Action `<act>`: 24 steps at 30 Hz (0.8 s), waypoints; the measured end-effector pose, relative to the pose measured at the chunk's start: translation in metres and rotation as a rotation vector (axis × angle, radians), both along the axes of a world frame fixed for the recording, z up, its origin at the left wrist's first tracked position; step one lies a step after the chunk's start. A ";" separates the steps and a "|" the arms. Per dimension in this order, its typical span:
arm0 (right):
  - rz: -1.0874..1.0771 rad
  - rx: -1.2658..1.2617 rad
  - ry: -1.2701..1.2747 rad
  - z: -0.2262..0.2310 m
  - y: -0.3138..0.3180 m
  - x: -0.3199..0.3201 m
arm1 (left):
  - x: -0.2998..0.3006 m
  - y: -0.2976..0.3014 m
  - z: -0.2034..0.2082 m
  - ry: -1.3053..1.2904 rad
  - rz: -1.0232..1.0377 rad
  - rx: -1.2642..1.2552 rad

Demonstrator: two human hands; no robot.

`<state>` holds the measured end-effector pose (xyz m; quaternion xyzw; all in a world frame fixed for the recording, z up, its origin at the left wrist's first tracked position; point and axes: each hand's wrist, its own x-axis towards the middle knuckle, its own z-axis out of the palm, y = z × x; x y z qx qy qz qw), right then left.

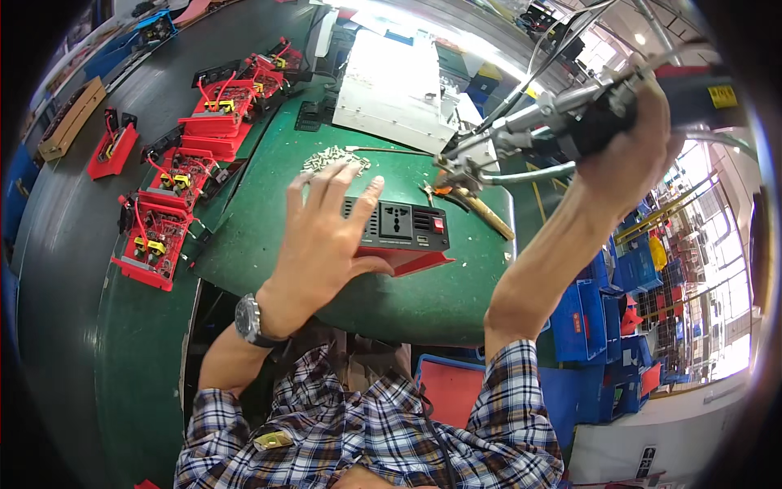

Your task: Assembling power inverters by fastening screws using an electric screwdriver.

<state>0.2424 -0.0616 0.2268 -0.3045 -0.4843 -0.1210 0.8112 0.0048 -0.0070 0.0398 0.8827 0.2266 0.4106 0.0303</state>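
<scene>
While the right hand grasps one black-and-silver tool at upper right, the left hand, fingers spread, partly hides one red-and-black device at centre; one pile of small pieces lies above; at least five red units lie upper left; blue bins at right hold red pieces.

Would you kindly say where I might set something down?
Bare green tabletop lies between the boxy black-red casing and its near edge, and left of the left hand; loose pale pieces crowd behind, a wooden-handled tool rightward.
</scene>
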 end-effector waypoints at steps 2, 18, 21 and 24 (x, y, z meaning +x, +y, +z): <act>0.032 0.008 -0.017 -0.006 -0.009 -0.002 | 0.015 -0.006 0.006 0.306 0.158 0.187; -0.112 -0.125 0.153 -0.036 -0.010 -0.024 | 0.048 -0.001 0.027 0.558 -0.041 0.004; -0.154 -0.218 0.086 -0.035 -0.023 -0.018 | 0.047 -0.005 0.031 0.557 -0.052 0.004; -0.314 -0.219 -0.093 -0.041 -0.021 -0.008 | 0.047 -0.006 0.031 0.546 -0.047 -0.005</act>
